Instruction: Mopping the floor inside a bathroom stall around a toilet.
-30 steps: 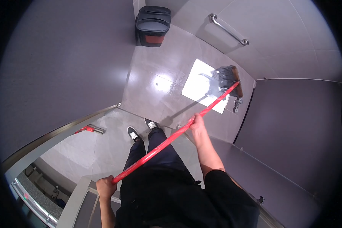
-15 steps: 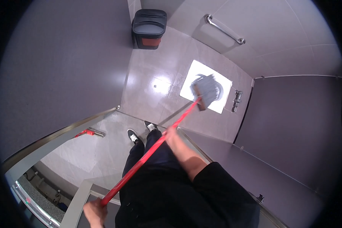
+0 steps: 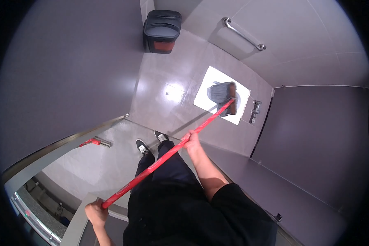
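A mop with a red pole runs slantwise from my lower left up to the right. My left hand is closed round the pole's near end. Farther along the pole, my right hand grips it with bent fingers. At the far end, the mop's grey strands hang from a brown head bar. The strands lie over the bowl of a white squat toilet set in the floor, hiding much of the bowl. The strands look slightly blurred by motion.
A black lidded bin stands at the far left corner. A metal grab bar is on the back wall, and a flush valve sits right of the toilet. Grey partitions flank the stall. A red-and-grey floor tool lies at left.
The mop head has moved right across the toilet, and its strands now trail to the left of the bar. Both hands have shifted slightly up, the right one also rightward, still gripping.
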`<state>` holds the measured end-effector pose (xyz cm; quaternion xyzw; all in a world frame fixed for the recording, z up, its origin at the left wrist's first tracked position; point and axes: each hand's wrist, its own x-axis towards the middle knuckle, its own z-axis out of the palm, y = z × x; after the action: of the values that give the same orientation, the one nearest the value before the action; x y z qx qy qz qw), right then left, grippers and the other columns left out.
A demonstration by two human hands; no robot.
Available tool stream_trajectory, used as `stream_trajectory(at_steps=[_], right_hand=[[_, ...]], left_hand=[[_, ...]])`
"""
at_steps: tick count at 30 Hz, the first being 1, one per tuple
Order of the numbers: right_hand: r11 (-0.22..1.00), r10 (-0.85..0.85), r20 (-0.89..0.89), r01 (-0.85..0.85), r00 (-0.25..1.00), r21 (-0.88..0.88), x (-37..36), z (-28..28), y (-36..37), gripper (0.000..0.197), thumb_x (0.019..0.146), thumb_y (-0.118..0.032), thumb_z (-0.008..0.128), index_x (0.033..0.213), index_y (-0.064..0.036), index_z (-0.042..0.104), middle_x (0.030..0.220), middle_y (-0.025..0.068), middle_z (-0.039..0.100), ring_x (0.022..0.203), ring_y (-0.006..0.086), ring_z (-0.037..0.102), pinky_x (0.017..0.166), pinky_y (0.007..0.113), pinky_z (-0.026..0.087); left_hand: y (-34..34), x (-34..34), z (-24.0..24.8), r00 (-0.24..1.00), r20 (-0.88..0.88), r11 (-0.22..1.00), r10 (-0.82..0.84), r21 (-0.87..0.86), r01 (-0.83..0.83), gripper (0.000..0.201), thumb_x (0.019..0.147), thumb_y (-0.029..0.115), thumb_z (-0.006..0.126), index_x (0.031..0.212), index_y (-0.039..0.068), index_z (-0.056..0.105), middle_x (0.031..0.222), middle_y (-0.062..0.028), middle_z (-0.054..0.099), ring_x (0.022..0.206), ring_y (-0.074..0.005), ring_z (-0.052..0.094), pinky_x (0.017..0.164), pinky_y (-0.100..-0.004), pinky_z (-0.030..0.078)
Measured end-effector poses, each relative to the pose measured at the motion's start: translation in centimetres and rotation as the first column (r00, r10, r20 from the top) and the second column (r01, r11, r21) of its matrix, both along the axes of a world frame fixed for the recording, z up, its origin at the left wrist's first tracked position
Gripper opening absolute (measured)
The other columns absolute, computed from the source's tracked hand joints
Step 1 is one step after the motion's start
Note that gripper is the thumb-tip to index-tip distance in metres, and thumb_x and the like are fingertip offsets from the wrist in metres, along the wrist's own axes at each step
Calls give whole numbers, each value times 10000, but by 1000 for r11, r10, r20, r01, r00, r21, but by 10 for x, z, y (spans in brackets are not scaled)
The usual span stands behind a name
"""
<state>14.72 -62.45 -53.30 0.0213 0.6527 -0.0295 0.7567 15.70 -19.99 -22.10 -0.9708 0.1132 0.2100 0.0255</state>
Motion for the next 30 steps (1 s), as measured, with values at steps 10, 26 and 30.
stream_trajectory(at_steps=[10,26,30], right_hand=[[937,-179,635,326,751,-121,-1,84,-107,307,799,-190,529,560,-126,348,459,-44,301,351,71,266,340,219,260],[989,32,-34,-27,999,143,-12,-40,42,355,898,-311,436,610,-142,318,469,-32,285,345,97,306,323,229,300],[945,70,-43,-53,997,324,2,-19,37,364,876,-272,462,577,-160,286,440,-50,250,323,74,257,309,215,250]], left_hand=[[-58,36,-37,805,-593,976,-27,-191,-108,221,632,279,704,746,100,642,609,-89,595,592,-249,597,543,-339,464],[-65,-2,100,974,-19,958,-227,178,227,160,709,272,641,687,119,601,573,-107,580,506,-278,579,453,-371,450],[-59,-1,103,991,-19,967,-133,215,134,148,567,78,633,594,63,488,531,-130,504,527,-326,539,481,-410,418]])
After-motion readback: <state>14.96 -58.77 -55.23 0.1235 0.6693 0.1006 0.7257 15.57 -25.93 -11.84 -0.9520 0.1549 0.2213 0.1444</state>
